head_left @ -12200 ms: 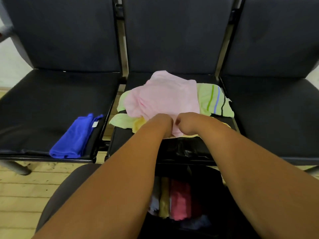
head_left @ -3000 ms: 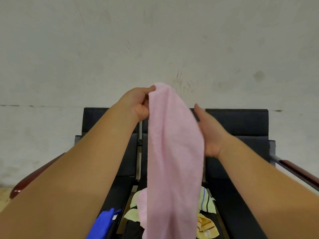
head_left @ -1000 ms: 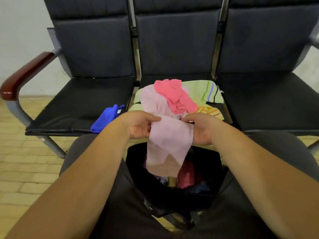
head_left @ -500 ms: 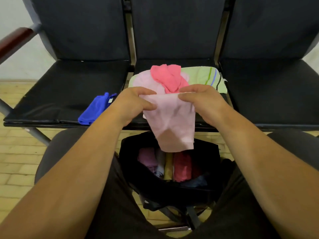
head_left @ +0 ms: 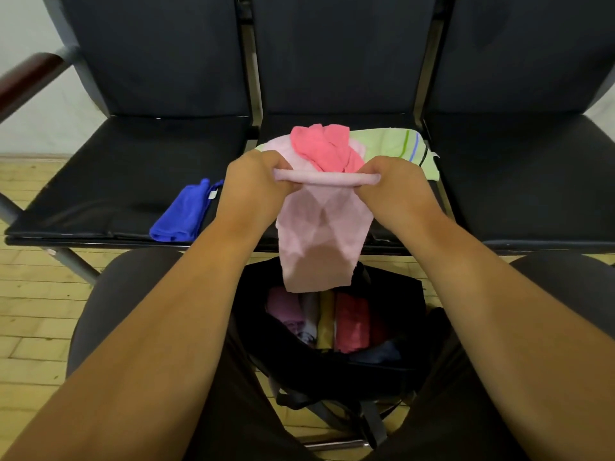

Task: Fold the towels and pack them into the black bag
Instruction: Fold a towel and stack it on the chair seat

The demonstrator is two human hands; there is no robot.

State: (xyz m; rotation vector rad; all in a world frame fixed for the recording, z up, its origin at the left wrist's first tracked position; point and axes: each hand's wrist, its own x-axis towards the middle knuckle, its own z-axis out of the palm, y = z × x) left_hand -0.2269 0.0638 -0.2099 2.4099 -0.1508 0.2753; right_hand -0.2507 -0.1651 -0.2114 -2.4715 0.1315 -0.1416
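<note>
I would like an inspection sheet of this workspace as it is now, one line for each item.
Surface: three black seats in a row; the middle seat holds a towel pile.
Job's things: pink towel hangs over the open black bag, its top edge rolled; folded towels stand in the bag; coral towel and green striped towel lie on the middle seat; blue towel lies at the front edge of the left seat.
Clutter: nothing seen.
Hands: left hand and right hand each grip one end of the rolled edge.
Cables: nothing seen; only bag straps.
Surroundings: wooden floor, pale wall, brown armrest at far left.
</note>
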